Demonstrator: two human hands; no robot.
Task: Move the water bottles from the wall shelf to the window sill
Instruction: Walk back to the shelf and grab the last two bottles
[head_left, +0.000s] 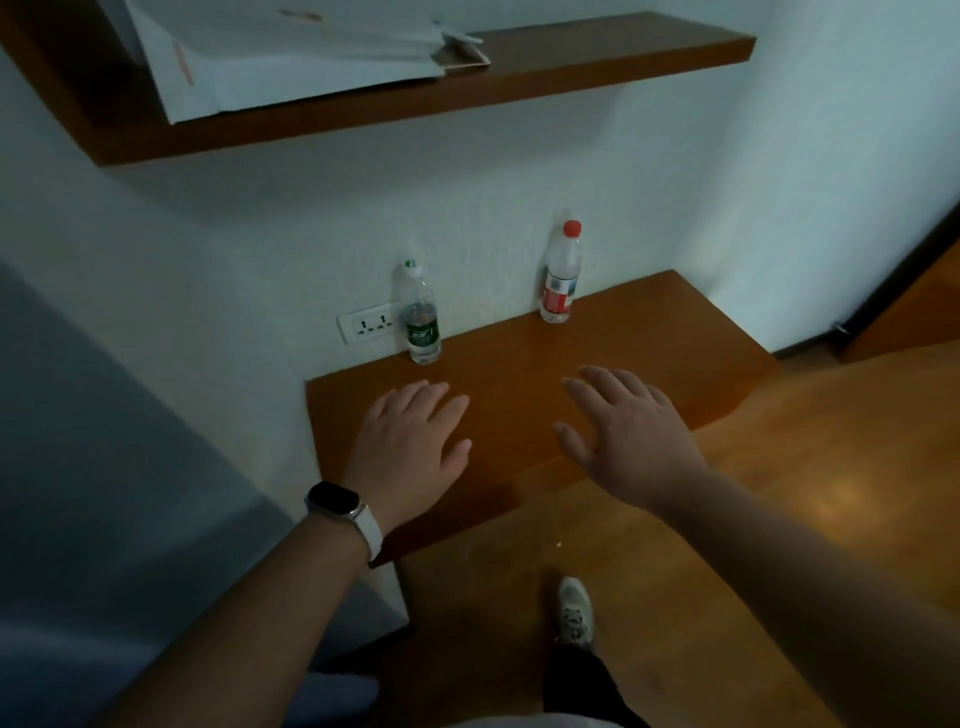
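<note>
Two clear water bottles stand upright against the white wall on a low wooden wall shelf (649, 332). The green-labelled bottle (420, 317) has a white cap and stands at the left. The red-labelled bottle (560, 275) has a red cap and stands farther right. My left hand (413, 441), with a watch on its wrist, hovers over the shelf's front part, fingers straight, just short of the green bottle. My right hand (628, 431) is spread open over the shelf's front edge, below the red bottle. Neither hand touches a bottle. No window sill is in view.
A second wooden shelf (597, 67) hangs higher on the wall and carries white paper bags (291, 52). A wall socket (366, 326) sits behind the green bottle. Wooden floor (779, 519) spreads to the right, with a dark door edge (904, 280) at far right. My shoe (575, 610) is below.
</note>
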